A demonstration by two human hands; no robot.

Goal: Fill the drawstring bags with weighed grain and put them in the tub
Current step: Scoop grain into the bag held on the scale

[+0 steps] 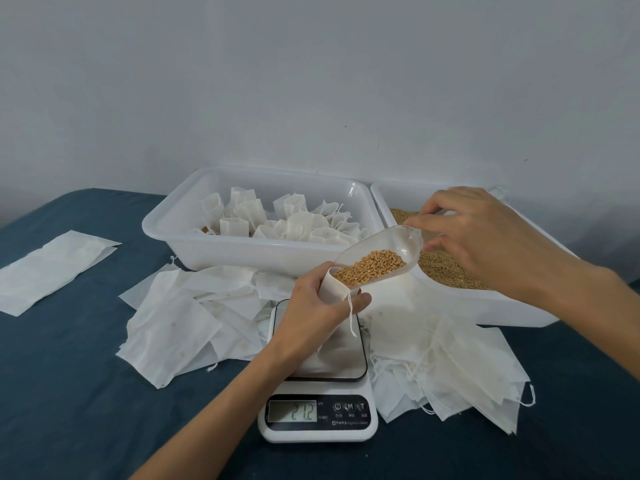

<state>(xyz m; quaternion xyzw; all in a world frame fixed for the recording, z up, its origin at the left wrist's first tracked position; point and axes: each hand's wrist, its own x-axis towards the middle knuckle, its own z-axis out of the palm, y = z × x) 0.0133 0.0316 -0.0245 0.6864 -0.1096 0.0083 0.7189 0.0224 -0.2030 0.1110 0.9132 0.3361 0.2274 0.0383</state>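
The left hand (pixel 317 306) curls its fingers and thumb round a small white drawstring bag of thin non-woven fabric (pixel 334 289), holding its mouth open above the steel platform of a white digital kitchen scale (pixel 317 415) that lies directly beneath the wrist. The right hand (pixel 485 233) pinches the short handle of a clear plastic scoop (pixel 388 249), tilted so its lip touches the bag's mouth; golden, pebbly wheat grain (pixel 370 266) sits heaped in the scoop. Beyond the left hand stands a smooth white rectangular plastic tub (pixel 214 252) holding filled, gathered bags. Under the right hand a second white plastic tub (pixel 485 306) holds loose grain. Flat, limp empty bags (pixel 173 323) lie scattered just beside both hands on the dark blue cloth-covered table (pixel 69 393).
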